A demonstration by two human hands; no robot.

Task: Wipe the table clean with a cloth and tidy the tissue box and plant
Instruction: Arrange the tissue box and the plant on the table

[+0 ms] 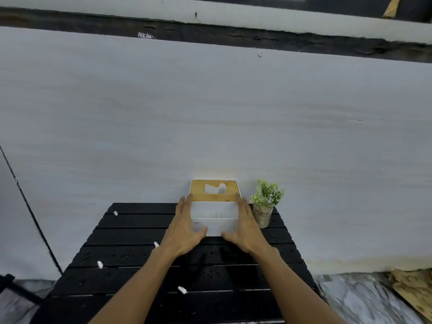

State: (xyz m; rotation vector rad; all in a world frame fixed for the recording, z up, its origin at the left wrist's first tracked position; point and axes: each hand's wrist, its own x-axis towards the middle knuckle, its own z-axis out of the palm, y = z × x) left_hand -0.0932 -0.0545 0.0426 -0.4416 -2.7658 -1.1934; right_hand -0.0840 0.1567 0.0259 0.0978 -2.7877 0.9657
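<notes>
A white tissue box [215, 218] with a wooden lid and a tissue poking out stands at the far edge of the black slatted table [131, 272]. My left hand [184, 228] clasps its left side and my right hand [245, 225] clasps its right side. Just right of the box stands a small green plant [266, 202] in a clear glass of pebbles. No cloth is in view.
Several white scraps [100, 264] and small specks lie scattered on the table's slats. A pale wall [210, 113] rises directly behind the table. Marble floor [364, 300] and a wooden board [413, 291] lie to the right; a dark frame [14, 288] is at the lower left.
</notes>
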